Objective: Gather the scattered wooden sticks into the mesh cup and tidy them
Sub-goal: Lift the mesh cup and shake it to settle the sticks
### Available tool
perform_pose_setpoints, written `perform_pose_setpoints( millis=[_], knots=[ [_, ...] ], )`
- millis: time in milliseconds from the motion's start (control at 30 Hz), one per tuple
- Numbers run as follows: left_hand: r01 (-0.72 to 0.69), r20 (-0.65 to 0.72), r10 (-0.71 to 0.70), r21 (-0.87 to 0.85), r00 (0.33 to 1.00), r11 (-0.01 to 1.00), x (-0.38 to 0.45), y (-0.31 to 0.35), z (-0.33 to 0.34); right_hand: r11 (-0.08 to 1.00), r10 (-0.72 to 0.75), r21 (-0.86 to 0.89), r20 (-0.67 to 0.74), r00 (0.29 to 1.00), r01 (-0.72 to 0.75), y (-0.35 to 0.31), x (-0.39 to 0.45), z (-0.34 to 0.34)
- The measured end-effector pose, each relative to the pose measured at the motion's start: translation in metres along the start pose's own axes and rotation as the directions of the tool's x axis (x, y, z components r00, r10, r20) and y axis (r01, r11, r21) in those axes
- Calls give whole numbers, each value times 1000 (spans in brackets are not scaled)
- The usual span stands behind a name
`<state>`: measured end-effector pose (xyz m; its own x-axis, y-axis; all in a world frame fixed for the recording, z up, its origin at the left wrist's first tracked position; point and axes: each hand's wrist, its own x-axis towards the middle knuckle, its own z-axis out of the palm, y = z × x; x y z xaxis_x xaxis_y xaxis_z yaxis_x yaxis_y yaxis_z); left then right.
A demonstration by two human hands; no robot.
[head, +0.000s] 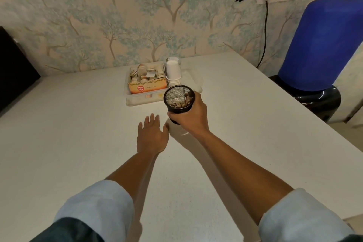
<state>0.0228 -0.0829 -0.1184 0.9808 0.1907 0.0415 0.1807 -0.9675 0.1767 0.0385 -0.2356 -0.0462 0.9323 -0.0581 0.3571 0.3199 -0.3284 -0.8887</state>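
My right hand [191, 115] grips a black mesh cup [177, 92] from the right side and holds it tilted toward me, just above the white table [78, 133]. Several wooden sticks [181, 102] lie bunched inside the cup near its lower wall. My left hand [152, 135] is flat, fingers straight and spread, palm down over the table just left of the cup, holding nothing. No loose sticks show on the table.
Behind the cup stands a clear tray [135, 102] with an orange tea box [147, 87] and a stack of white paper cups [173, 74]. A blue water bottle on a dispenser [322, 45] is at the right; a dark chair back [13, 69] at the left.
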Motion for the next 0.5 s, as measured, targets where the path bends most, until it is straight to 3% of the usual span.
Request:
perform_pose_setpoints(
  millis=[167,333,500],
  knots=[
    [-21,61,17,67,998,998,5,2,-1,997,-32,67,-105,994,39,-16,3,0],
    [-50,45,48,52,998,997,2,1,-4,999,34,-27,24,999,-33,-12,4,-1],
    [-63,74,57,76,996,995,3,2,-7,998,-16,65,-87,996,22,-23,4,4]
  ],
)
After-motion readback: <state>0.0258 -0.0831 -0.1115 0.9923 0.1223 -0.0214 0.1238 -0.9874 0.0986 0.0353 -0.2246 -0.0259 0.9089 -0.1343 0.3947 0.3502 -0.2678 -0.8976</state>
